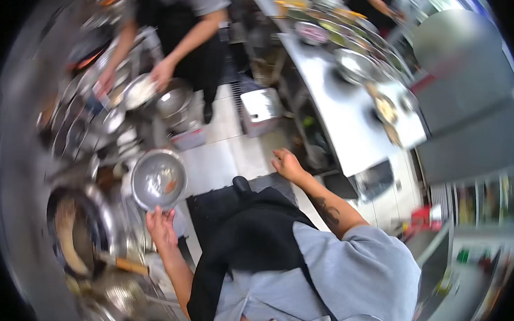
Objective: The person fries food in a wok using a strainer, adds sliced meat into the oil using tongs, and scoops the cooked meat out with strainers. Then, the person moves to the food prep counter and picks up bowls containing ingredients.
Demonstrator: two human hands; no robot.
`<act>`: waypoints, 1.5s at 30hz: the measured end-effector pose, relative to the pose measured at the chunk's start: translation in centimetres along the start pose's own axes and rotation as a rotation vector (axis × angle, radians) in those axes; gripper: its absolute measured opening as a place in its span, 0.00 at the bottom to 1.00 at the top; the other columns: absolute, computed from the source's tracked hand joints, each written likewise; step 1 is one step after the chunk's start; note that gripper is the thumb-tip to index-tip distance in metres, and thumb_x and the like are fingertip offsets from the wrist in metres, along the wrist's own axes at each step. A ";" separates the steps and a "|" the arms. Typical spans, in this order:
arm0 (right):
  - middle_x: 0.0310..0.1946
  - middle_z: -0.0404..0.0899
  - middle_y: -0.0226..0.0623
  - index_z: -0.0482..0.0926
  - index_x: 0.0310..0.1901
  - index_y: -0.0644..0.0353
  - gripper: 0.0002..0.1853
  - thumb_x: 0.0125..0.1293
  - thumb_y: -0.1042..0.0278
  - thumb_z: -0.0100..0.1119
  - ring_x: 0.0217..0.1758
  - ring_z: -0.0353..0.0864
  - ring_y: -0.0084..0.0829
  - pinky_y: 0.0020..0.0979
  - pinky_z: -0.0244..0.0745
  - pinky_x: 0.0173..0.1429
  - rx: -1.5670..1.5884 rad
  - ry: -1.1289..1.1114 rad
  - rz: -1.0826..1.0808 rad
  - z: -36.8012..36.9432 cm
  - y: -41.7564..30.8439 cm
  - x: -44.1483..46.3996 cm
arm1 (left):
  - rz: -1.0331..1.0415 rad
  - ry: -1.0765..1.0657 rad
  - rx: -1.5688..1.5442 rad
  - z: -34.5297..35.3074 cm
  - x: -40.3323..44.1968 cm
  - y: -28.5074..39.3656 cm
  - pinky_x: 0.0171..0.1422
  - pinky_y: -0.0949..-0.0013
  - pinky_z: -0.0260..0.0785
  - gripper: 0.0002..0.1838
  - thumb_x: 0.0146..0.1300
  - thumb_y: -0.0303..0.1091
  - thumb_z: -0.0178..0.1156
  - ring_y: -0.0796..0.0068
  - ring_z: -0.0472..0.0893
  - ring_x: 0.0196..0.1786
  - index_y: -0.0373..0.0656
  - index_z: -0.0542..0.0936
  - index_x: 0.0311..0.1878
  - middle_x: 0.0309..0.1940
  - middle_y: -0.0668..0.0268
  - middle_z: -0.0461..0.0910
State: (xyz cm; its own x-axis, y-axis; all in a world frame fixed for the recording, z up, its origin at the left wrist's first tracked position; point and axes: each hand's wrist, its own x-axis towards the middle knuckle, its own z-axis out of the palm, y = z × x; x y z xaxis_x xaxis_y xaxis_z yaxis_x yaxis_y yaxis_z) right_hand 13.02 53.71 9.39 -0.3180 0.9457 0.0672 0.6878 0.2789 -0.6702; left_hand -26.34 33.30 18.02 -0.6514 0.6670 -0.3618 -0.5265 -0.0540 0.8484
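Observation:
My left hand [162, 230] supports a round steel bowl [151, 175] by its near rim, fingers against the edge. Inside the bowl lies a small orange-brown patch, too blurred to name. My right hand [288, 165] hangs in front of me over the floor, fingers loosely bent and thumb apart, with nothing seen in it. Just left of my left hand is a large dark wok [57, 208] with a long, pale curved thing in it. A wooden handle [130, 265] sticks out from that side.
A co-worker [179, 40] stands ahead at the left counter, hands at a bowl of white food [139, 91]. At right, a steel table [351, 136] carries several bowls and a pan [386, 109]. A lidded bin [261, 105] stands on the tiled floor; a grey fridge [474, 119] is far right.

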 end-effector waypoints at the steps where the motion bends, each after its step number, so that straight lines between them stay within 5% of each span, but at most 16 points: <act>1: 0.45 0.78 0.56 0.78 0.48 0.69 0.18 0.61 0.63 0.59 0.49 0.79 0.50 0.39 0.73 0.54 0.126 0.071 0.115 -2.6 1.2 -0.7 | -0.036 -0.067 0.027 1.4 0.1 -1.0 0.39 0.68 0.78 0.06 0.67 0.32 0.57 0.72 0.81 0.33 0.43 0.70 0.39 0.32 0.64 0.79; 3: 0.41 0.81 0.54 0.79 0.45 0.70 0.17 0.62 0.63 0.58 0.45 0.81 0.48 0.37 0.75 0.50 0.147 0.375 0.209 -6.8 6.6 -1.4 | -0.077 -0.142 0.072 4.0 0.1 -2.4 0.38 0.70 0.78 0.06 0.67 0.33 0.56 0.73 0.80 0.32 0.44 0.70 0.39 0.32 0.64 0.78; 4: 0.34 0.81 0.37 0.79 0.43 0.66 0.13 0.64 0.64 0.57 0.31 0.80 0.27 0.27 0.74 0.35 0.188 0.442 0.263 -8.6 11.0 -2.0 | -0.087 -0.149 0.096 5.7 -0.4 -2.9 0.38 0.71 0.77 0.06 0.68 0.33 0.55 0.74 0.79 0.31 0.44 0.69 0.38 0.31 0.65 0.78; 5: 0.34 0.80 0.33 0.78 0.46 0.63 0.13 0.66 0.63 0.55 0.30 0.78 0.23 0.24 0.72 0.32 0.589 0.470 0.432 -10.8 12.4 -2.8 | -0.107 -0.176 0.107 6.2 -0.1 -2.9 0.37 0.71 0.77 0.06 0.68 0.33 0.55 0.74 0.79 0.31 0.43 0.69 0.39 0.31 0.64 0.78; 11: 0.41 0.80 0.41 0.73 0.50 0.62 0.17 0.66 0.58 0.54 0.35 0.81 0.35 0.35 0.77 0.36 0.946 0.909 0.760 -24.5 22.1 -4.3 | -0.165 -0.268 0.165 12.5 -1.7 -6.3 0.36 0.71 0.78 0.06 0.68 0.32 0.55 0.73 0.80 0.29 0.43 0.69 0.39 0.31 0.63 0.78; 14: 0.40 0.78 0.41 0.66 0.55 0.64 0.25 0.66 0.53 0.53 0.35 0.80 0.36 0.37 0.77 0.37 1.131 0.954 0.847 -29.6 27.9 -1.5 | -0.218 -0.271 0.208 16.4 -2.7 -9.8 0.36 0.70 0.79 0.05 0.68 0.31 0.55 0.72 0.81 0.30 0.43 0.69 0.40 0.31 0.63 0.78; 18: 0.34 0.78 0.38 0.68 0.49 0.62 0.23 0.68 0.47 0.49 0.32 0.79 0.35 0.38 0.78 0.35 1.293 0.909 0.901 -32.8 34.9 2.4 | -0.308 -0.338 0.232 22.8 -5.1 -14.5 0.37 0.69 0.79 0.06 0.67 0.31 0.56 0.71 0.81 0.32 0.43 0.70 0.42 0.33 0.64 0.79; 21: 0.39 0.77 0.46 0.65 0.58 0.59 0.23 0.71 0.51 0.45 0.32 0.78 0.39 0.39 0.77 0.32 1.408 0.745 0.890 -33.2 40.2 3.8 | -0.384 -0.445 0.307 28.2 -6.5 -17.6 0.40 0.67 0.78 0.06 0.67 0.32 0.56 0.71 0.81 0.34 0.43 0.71 0.43 0.34 0.64 0.79; 29: 0.24 0.76 0.37 0.72 0.42 0.61 0.11 0.65 0.65 0.46 0.22 0.77 0.31 0.35 0.78 0.28 1.126 0.736 0.949 -35.8 37.5 -1.7 | -0.522 -0.697 0.421 43.5 -9.1 -24.9 0.44 0.65 0.77 0.10 0.68 0.31 0.54 0.71 0.81 0.38 0.39 0.72 0.49 0.38 0.62 0.78; 33: 0.24 0.76 0.38 0.73 0.39 0.65 0.10 0.62 0.66 0.48 0.20 0.76 0.32 0.35 0.77 0.25 1.072 0.707 0.936 -37.1 34.2 -8.2 | -0.658 -0.836 0.370 49.9 -9.8 -29.8 0.49 0.59 0.76 0.21 0.68 0.34 0.54 0.56 0.80 0.48 0.38 0.64 0.60 0.57 0.54 0.68; 36: 0.23 0.76 0.39 0.73 0.37 0.66 0.10 0.62 0.67 0.49 0.19 0.76 0.32 0.34 0.74 0.22 1.075 0.644 0.928 -36.7 30.9 -12.4 | -0.725 -0.948 0.286 52.1 -10.1 -31.1 0.50 0.57 0.76 0.26 0.66 0.36 0.56 0.52 0.79 0.51 0.41 0.60 0.63 0.62 0.54 0.62; 40: 0.23 0.77 0.40 0.73 0.40 0.68 0.12 0.62 0.66 0.50 0.18 0.76 0.33 0.35 0.76 0.23 1.156 0.522 0.911 -33.5 27.4 -14.8 | -0.657 -0.925 0.435 50.4 -9.9 -28.9 0.50 0.59 0.75 0.29 0.65 0.35 0.57 0.57 0.79 0.50 0.43 0.58 0.66 0.54 0.56 0.69; 45: 0.26 0.79 0.38 0.75 0.45 0.61 0.13 0.64 0.62 0.53 0.23 0.79 0.33 0.36 0.80 0.28 1.209 0.401 1.078 -27.9 28.4 -11.6 | -0.575 -0.604 0.456 39.3 -4.6 -30.5 0.34 0.70 0.77 0.24 0.59 0.25 0.59 0.75 0.78 0.30 0.41 0.66 0.59 0.36 0.62 0.75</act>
State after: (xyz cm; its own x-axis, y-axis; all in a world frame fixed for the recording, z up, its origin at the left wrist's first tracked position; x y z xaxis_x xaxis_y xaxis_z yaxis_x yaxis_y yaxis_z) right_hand 54.47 55.31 10.18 0.2421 0.6392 -0.7299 -0.4615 -0.5858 -0.6662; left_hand 14.14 61.06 8.99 0.1011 0.7794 -0.6183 -0.3313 0.6124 0.7178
